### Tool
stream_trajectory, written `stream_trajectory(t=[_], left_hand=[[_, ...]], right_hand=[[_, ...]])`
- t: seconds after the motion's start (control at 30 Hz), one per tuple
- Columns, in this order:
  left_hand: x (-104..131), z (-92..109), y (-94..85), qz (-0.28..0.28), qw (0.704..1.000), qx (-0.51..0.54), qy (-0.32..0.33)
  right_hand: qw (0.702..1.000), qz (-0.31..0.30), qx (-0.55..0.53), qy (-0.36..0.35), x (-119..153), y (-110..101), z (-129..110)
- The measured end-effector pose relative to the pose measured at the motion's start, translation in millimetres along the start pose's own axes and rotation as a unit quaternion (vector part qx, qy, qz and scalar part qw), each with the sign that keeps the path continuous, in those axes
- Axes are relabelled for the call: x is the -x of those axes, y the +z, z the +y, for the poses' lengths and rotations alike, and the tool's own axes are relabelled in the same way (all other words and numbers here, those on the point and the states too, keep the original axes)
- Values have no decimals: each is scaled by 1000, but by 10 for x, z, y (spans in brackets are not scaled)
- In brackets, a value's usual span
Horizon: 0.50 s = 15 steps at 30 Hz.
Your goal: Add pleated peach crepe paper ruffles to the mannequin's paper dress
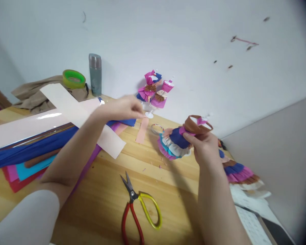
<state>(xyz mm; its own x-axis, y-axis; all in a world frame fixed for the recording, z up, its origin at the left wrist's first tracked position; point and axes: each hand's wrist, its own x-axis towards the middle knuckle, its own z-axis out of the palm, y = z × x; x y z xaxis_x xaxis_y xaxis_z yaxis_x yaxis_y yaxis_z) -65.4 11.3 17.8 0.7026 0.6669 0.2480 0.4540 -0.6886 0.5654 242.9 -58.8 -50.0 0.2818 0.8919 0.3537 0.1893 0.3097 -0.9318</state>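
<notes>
The right hand [206, 145] pinches a ruffled dress [179, 139] at its waist, right of a peach strip [142, 131].
At the strip's far end the left hand [125, 108] curls its fingers; whether they grip it, I cannot tell. Too firm a squeeze could crumple the dress's layers; a dropping forearm could knock the open scissors [133, 195] on the tabletop [102, 204].

Blurred, hidden, cropped
Your left hand [126, 107] is blurred, its contact with the peach strip [142, 131] unclear; the dress [177, 139] partly hides your right hand [206, 147]; the near frame edge crops the scissors [133, 195].
</notes>
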Motion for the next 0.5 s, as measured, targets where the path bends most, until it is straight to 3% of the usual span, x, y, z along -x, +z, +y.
stream_trajectory(t=[0.07, 0.1, 0.17, 0.23, 0.3, 0.5], left_hand=[[-222, -189, 389, -114, 993, -24, 19], [-302, -268, 590, -146, 988, -48, 7], [-399, -389, 939, -179, 981, -79, -11], [-437, -466, 1153, -185, 979, -87, -8], [-453, -513, 1210, -185, 979, -89, -2], [-472, -564, 1049, -180, 982, -53, 18]], right_hand=[[1000, 9, -8, 11, -53, -13, 55], [1000, 10, -17, 12, -71, -18, 71], [999, 8, -33, 8, -92, -24, 83], [999, 4, -44, -6, -100, -21, 82], [998, 1, -51, -22, -104, 5, 86], [996, -29, -70, -48, -113, 147, 142]])
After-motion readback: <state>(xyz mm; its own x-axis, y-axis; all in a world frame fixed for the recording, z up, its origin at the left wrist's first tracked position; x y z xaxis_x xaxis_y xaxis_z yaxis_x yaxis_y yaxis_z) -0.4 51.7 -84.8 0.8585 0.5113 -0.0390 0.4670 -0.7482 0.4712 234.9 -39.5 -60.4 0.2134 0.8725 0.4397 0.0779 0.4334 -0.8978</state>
